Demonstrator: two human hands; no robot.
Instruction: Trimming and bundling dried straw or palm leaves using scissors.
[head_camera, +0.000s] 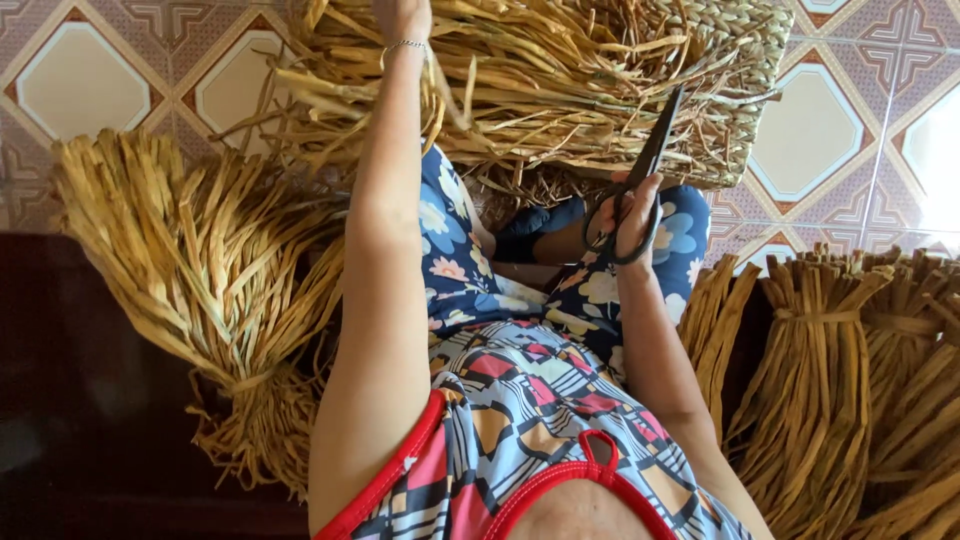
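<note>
Patterned floor tiles (85, 85) carry everything, with tied bundles of dried straw (205, 290) by the left edge and more bundles (830, 390) by the right. Nearest, over the lap, the right hand (632, 215) has its fingers threaded through the handles of black scissors (645, 175), blades closed and pointing up and away toward the woven straw piece (560, 90). Farther out, the left hand (400, 18), a thin bracelet at its wrist, reaches into that piece's loose strands; its fingers are cut off by the frame, so their grip cannot be told. The strands lie just beyond the scissor tips, running mostly crosswise.
</note>
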